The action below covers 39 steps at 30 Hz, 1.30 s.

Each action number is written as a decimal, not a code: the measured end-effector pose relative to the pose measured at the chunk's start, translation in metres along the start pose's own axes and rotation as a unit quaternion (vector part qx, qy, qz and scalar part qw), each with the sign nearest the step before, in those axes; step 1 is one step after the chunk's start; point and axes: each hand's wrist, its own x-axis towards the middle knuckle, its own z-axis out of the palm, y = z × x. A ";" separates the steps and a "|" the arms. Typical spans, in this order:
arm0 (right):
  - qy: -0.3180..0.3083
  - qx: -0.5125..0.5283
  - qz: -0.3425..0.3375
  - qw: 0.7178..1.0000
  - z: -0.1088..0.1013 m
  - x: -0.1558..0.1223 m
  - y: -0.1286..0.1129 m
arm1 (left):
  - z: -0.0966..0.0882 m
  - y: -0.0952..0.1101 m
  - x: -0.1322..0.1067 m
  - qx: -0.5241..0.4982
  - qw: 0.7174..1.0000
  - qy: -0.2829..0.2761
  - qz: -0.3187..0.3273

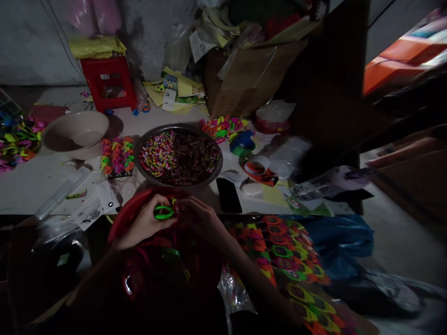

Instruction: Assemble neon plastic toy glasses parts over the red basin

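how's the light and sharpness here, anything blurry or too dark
In the head view, dim light overall, the lower part of the red basin lost in shadow; head view, right edge, orange shapes smeared by blur; head view, green band bright against the dim hands.

bright green plastic loop, slim-walled, hollow at centre. long side roughly crosswise. held in left grip, raised over red plastic basin; fingertips of right grip close by its right end. small yellow bit just beside, upper right; too dim to tell whether joined.
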 end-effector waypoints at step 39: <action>-0.031 -0.187 0.040 0.981 0.014 -0.012 -0.026 | -0.011 0.029 -0.006 0.495 0.846 -0.021 0.196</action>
